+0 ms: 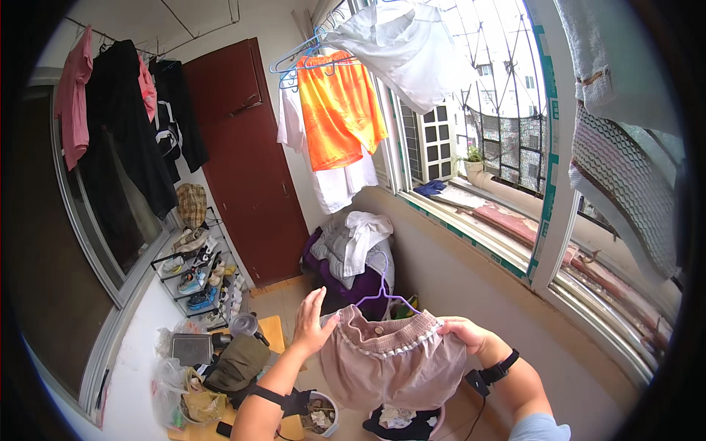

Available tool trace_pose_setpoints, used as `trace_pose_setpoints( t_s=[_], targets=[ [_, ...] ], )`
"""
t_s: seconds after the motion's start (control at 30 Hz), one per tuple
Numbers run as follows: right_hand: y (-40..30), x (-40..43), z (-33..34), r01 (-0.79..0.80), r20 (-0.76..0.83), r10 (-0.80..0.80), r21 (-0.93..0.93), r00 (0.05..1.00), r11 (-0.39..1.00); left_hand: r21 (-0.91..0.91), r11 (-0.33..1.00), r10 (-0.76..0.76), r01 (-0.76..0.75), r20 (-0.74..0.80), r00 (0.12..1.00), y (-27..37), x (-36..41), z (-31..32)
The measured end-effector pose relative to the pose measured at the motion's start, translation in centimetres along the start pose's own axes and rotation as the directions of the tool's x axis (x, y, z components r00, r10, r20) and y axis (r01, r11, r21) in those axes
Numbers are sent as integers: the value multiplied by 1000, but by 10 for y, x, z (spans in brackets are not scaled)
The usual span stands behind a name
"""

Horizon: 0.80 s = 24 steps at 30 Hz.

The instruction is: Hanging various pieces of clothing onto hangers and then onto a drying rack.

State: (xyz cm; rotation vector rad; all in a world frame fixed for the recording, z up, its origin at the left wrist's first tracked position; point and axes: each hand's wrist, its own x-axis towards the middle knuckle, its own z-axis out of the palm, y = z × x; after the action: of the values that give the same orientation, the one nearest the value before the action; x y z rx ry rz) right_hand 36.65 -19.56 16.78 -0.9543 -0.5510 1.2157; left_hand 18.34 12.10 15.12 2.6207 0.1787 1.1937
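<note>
A pair of pinkish-beige shorts (391,369) with an elastic waistband hangs in front of me, spread wide. The arms of a purple plastic hanger (383,292) go down into the waistband, and its hook points up. My right hand (466,332) grips the waistband at its right end between thumb and fingers. At the left end, my left hand (313,322) has its fingers raised and apart, with the thumb beside the waistband; whether the thumb touches the cloth I cannot tell. Black straps with small devices are on both forearms.
Below the shorts stands a basin (439,424) with dark and white clothes. A waste bin (332,413) and a cluttered wooden bench (274,331) are at lower left. Beyond are a shoe rack (182,295) and a laundry heap (331,242). Orange shorts (342,116) hang near the window.
</note>
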Motion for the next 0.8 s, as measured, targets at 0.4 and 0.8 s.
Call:
trace_pose_setpoints(
  t_s=[0.4,0.8],
  targets=[
    [-89,-12,37,621,-190,-813,-557,551,551,-300,941,-150,159,53,987,-1,-30,5],
    [-216,-29,190,57,27,-994,-998,105,-21,-399,889,-201,226,104,974,0,-54,6]
  ],
)
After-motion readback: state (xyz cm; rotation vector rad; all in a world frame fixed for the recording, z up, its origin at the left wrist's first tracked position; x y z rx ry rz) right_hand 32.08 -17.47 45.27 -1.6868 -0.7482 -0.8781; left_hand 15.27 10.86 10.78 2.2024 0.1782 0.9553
